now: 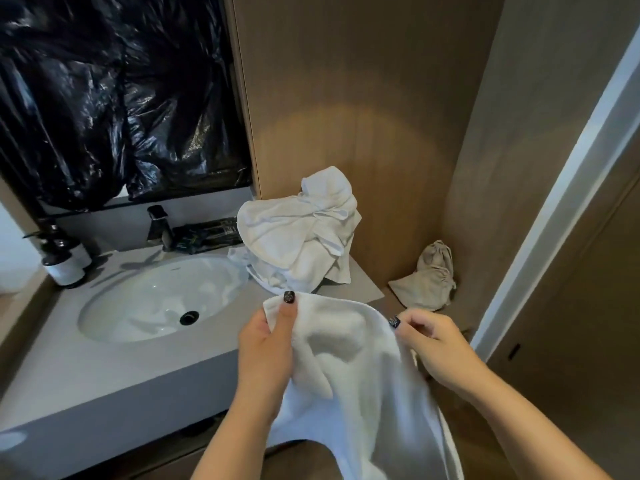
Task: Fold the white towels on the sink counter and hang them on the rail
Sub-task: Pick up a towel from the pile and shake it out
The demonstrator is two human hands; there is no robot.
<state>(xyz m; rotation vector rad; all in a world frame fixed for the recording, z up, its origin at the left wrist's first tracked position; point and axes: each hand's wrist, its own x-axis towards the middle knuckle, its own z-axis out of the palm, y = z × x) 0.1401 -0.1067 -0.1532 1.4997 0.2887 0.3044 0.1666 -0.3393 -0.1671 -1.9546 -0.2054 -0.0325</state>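
A white towel (360, 386) hangs in front of the counter, held up by both hands. My left hand (266, 348) pinches its upper left corner, thumb on top. My right hand (436, 344) grips the towel's upper right edge, fingers curled round it. The cloth sags between them and drops past the counter's front edge. Behind it, a crumpled heap of white towels (304, 233) lies on the right end of the grey sink counter (104, 372). No rail is in view.
An oval white basin (162, 296) with a black drain sits in the counter, a black tap (161, 226) behind it. Dark pump bottles (64, 261) stand at the left. A beige drawstring bag (429, 278) lies in the right corner. Black plastic (114, 98) covers the mirror.
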